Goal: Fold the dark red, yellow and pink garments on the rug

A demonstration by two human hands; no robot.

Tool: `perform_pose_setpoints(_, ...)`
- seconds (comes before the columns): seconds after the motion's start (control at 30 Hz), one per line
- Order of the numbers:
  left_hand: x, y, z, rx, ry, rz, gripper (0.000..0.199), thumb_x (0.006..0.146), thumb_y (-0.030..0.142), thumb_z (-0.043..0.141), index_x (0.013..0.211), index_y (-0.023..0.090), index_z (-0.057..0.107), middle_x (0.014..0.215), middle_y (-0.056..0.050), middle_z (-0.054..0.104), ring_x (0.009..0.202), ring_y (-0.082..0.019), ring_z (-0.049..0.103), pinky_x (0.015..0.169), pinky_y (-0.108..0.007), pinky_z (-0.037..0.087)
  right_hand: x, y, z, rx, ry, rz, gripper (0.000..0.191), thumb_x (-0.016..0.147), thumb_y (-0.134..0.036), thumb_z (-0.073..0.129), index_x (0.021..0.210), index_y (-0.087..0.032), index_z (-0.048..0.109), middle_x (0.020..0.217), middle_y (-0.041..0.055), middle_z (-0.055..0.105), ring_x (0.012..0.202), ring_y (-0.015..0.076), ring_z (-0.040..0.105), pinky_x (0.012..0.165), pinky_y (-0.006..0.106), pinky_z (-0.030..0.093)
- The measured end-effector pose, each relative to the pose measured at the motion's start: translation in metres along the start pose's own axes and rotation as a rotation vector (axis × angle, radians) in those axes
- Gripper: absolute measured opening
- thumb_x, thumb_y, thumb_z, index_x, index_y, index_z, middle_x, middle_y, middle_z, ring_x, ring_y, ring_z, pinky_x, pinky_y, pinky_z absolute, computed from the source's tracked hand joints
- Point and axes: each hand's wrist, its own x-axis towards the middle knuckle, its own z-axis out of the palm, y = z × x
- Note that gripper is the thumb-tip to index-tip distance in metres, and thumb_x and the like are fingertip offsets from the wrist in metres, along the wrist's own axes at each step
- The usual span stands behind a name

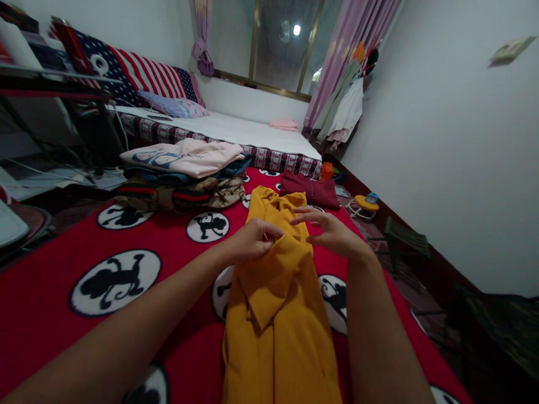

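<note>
Head view: left hand [257,238] pinching folded flap of yellow garment [295,336], laid on red blanket [42,297]; right hand [330,231] half-open, gripping nothing, fingers spread beside flap.

Window [275,50] at back, purple curtains [347,33] either side; white-topped bed [248,124] below, patterned pillow [179,106] and pink cloth [283,124] on it. Right side: hanging clothes [347,109] by the curtain, green stool [406,238] near the wall, yellow round seat [364,205] beyond.
</note>
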Motion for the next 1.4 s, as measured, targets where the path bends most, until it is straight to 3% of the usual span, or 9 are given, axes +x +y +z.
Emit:
perform_pose_setpoints(0.1, 0.000, 0.004, -0.007, -0.040, -0.002, -0.047, 0.037, 0.065, 0.003, 0.046, 0.087, 0.011, 0.075, 0.079, -0.002, 0.072, 0.071, -0.013, 0.060, 0.063, -0.019, 0.044, -0.006, -0.033, 0.003, -0.036, -0.202, -0.052, 0.059, 0.059, -0.007, 0.066, 0.114, -0.028, 0.070, 0.125, 0.0010, 0.064, 0.121, 0.0240, 0.055, 0.106, 0.039, 0.038)
perform_pose_setpoints(0.27, -0.002, 0.004, -0.016, -0.050, -0.019, -0.091, 0.038, 0.065, 0.005, 0.048, 0.090, 0.010, 0.076, 0.079, -0.004, 0.072, 0.068, -0.012, 0.059, 0.061, -0.018, 0.043, -0.006, -0.050, 0.015, -0.178, -0.296, 0.018, 0.072, 0.058, -0.018, 0.077, 0.128, -0.025, 0.060, 0.109, 0.0031, 0.068, 0.095, 0.0200, 0.061, 0.084, 0.029, 0.048)
perform_pose_setpoints(0.57, -0.003, -0.032, -0.017, 0.126, 0.005, -0.203, 0.033, 0.065, 0.010, 0.051, 0.088, 0.012, 0.075, 0.068, -0.001, 0.069, 0.059, -0.012, 0.058, 0.052, -0.017, 0.039, -0.005, -0.006, -0.006, -0.025, -0.270, 0.206, 0.010, 0.067, -0.017, 0.060, 0.074, -0.015, 0.067, 0.070, 0.0005, 0.065, 0.068, 0.0150, 0.058, 0.063, 0.024, 0.043)
perform_pose_setpoints(0.8, -0.004, -0.052, -0.012, 0.210, 0.018, -0.199, 0.036, 0.066, 0.008, 0.049, 0.089, 0.013, 0.076, 0.066, -0.001, 0.069, 0.058, -0.011, 0.058, 0.052, -0.017, 0.038, -0.002, -0.030, 0.014, -0.386, -0.371, -0.006, 0.053, 0.059, -0.003, 0.066, 0.108, -0.023, 0.072, 0.106, 0.0033, 0.066, 0.093, 0.0190, 0.059, 0.079, 0.026, 0.045)
perform_pose_setpoints(0.93, -0.005, -0.049, -0.014, 0.149, 0.016, -0.226, 0.036, 0.066, 0.006, 0.049, 0.089, 0.012, 0.076, 0.068, -0.002, 0.070, 0.061, -0.012, 0.061, 0.054, -0.017, 0.041, -0.006, -0.043, 0.038, -0.580, -0.469, -0.012, 0.051, 0.063, -0.003, 0.066, 0.107, -0.027, 0.073, 0.091, 0.0028, 0.067, 0.080, 0.0166, 0.058, 0.066, 0.023, 0.039)
perform_pose_setpoints(1.07, -0.006, -0.049, -0.014, 0.080, -0.009, -0.235, 0.037, 0.065, 0.005, 0.050, 0.091, 0.012, 0.075, 0.071, -0.003, 0.072, 0.063, -0.013, 0.063, 0.057, -0.018, 0.044, -0.006, -0.036, 0.062, -0.715, -0.395, -0.020, 0.059, 0.058, -0.022, 0.081, 0.115, -0.023, 0.067, 0.099, 0.0068, 0.065, 0.084, 0.0193, 0.056, 0.064, 0.025, 0.036)
perform_pose_setpoints(1.17, -0.007, -0.050, -0.014, 0.057, -0.038, -0.237, 0.037, 0.064, 0.005, 0.051, 0.092, 0.011, 0.074, 0.075, -0.004, 0.072, 0.066, -0.013, 0.063, 0.059, -0.019, 0.045, -0.003, -0.031, 0.070, -0.743, -0.428, -0.030, 0.039, 0.059, -0.023, 0.080, 0.097, -0.021, 0.071, 0.089, 0.0043, 0.066, 0.078, 0.0172, 0.056, 0.060, 0.024, 0.032)
perform_pose_setpoints(1.27, -0.007, -0.045, -0.014, 0.084, -0.066, -0.132, 0.038, 0.061, 0.005, 0.057, 0.094, 0.012, 0.074, 0.085, -0.005, 0.071, 0.076, -0.015, 0.063, 0.066, -0.020, 0.048, -0.003, -0.038, 0.059, -0.655, -0.515, 0.006, 0.011, 0.065, -0.016, 0.073, 0.075, -0.019, 0.070, 0.068, -0.0016, 0.062, 0.061, 0.0113, 0.051, 0.054, 0.023, 0.028)
perform_pose_setpoints(1.4, -0.006, -0.024, -0.010, 0.079, -0.218, 0.117, 0.045, 0.061, 0.002, 0.063, 0.101, 0.018, 0.074, 0.112, -0.006, 0.066, 0.101, -0.018, 0.060, 0.089, -0.024, 0.046, -0.018, -0.068, 0.019, -0.345, -0.491, -0.004, 0.006, 0.073, -0.013, 0.067, 0.078, -0.016, 0.068, 0.072, -0.0017, 0.065, 0.064, 0.0100, 0.055, 0.057, 0.020, 0.037)
